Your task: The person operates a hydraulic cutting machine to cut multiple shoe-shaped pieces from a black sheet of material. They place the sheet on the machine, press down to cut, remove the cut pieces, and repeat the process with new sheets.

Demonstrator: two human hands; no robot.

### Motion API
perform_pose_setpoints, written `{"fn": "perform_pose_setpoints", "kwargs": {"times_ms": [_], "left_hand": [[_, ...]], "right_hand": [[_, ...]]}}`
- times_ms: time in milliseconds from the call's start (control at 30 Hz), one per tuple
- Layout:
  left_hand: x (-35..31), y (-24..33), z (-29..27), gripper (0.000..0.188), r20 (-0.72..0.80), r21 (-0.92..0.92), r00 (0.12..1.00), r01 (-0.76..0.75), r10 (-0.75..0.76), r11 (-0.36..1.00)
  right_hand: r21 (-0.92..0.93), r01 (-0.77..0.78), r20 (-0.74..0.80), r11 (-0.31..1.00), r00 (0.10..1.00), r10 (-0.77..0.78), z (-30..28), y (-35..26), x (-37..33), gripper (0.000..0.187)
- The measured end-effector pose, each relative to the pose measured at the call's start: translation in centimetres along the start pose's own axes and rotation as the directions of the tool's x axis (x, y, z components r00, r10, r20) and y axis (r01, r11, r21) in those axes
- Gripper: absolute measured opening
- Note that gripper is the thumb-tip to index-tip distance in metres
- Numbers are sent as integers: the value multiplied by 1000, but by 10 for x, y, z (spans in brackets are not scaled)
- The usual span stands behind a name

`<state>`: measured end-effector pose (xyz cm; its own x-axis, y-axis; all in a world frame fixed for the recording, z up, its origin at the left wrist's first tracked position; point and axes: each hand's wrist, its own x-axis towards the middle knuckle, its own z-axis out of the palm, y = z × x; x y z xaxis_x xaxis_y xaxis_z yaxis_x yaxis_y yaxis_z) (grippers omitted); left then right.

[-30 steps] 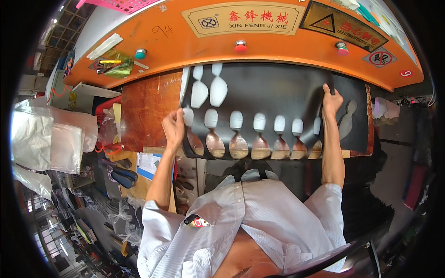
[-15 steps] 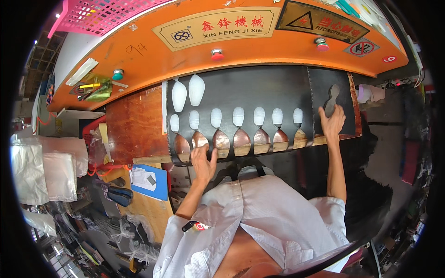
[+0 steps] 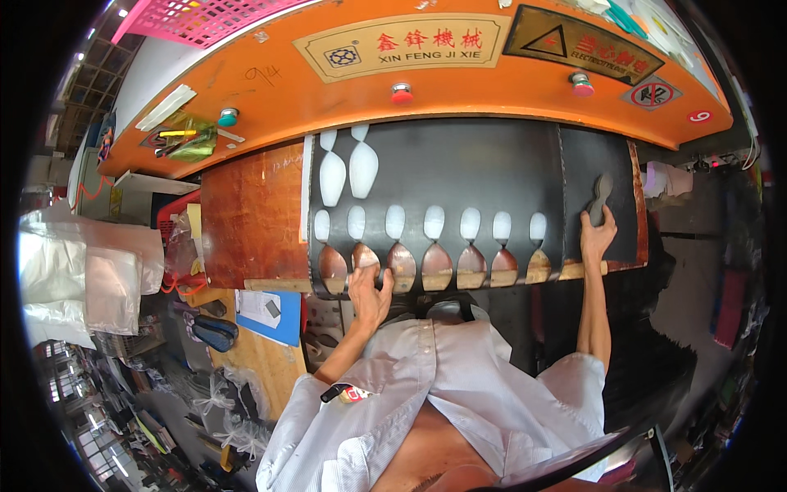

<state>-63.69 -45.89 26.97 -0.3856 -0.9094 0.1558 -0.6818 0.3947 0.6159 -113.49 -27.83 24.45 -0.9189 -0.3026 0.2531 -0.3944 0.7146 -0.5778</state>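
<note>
A black sheet (image 3: 467, 168) lies on a reddish-brown board, pierced by a row of sole-shaped holes. Their upper ends look white and their lower ends show brown below. At the sheet's near edge my left hand (image 3: 370, 297) rests with fingers apart, its tips over the second hole from the left. On the right-hand strip of black material (image 3: 589, 160) lies a dark grey sole-shaped piece (image 3: 602, 193). My right hand (image 3: 598, 236) has thumb and fingers closed round its near end. The frames do not show whether it is a cutting die or a cut sole.
An orange machine beam (image 3: 279, 102) with several push buttons spans the far side. A pink basket (image 3: 193, 20) sits on top at the left. Left of me are a blue clipboard (image 3: 283, 324), dark shoes (image 3: 215, 332) and plastic bags (image 3: 115, 279). The bare board (image 3: 254, 209) extends leftward.
My right hand has come nearer to me with the grey sole-shaped piece, its fingers now closed at the near end. More of the sheet's far holes show below the beam. The view has shifted slightly.
</note>
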Motion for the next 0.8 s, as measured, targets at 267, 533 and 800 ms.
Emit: {"fn": "perform_pose_setpoints", "kwargs": {"times_ms": [267,533,800], "left_hand": [[-32,-11,-8,31,423,-574,845,529,-327,625],[-83,-35,-24,27,520,-524,816,539,-254,660],[-79,-33,-40,23,616,-378,748,555,-246,741]], "right_hand": [[430,192,179,882,940,-291,11,-177,-137,64],[518,264,277,814,848,-452,84,-304,-227,66],[388,363,262,847,838,-479,100,-308,-258,67]]}}
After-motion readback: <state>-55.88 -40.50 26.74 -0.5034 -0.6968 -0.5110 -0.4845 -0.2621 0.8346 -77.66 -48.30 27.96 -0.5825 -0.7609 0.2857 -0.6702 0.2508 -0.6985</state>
